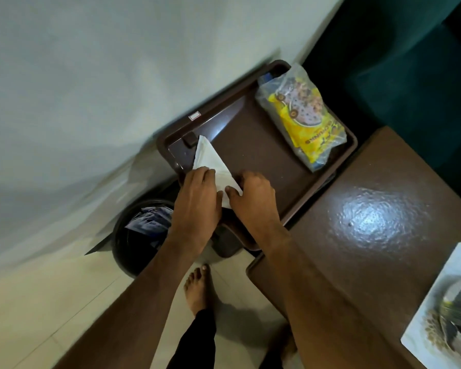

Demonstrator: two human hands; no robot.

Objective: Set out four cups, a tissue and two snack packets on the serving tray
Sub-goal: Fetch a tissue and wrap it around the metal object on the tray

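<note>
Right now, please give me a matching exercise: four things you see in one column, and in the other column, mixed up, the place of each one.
Things
1. tissue
2. snack packet
3. dark bin
4. printed mat

Places
A. on the floor, left of the left hand
B. on the brown table, near its right edge
C. at the far right end of the tray
D. on the tray, under the fingers of both hands, left and right hand

Pairs: 1-D, 2-C, 3-A, 4-B
</note>
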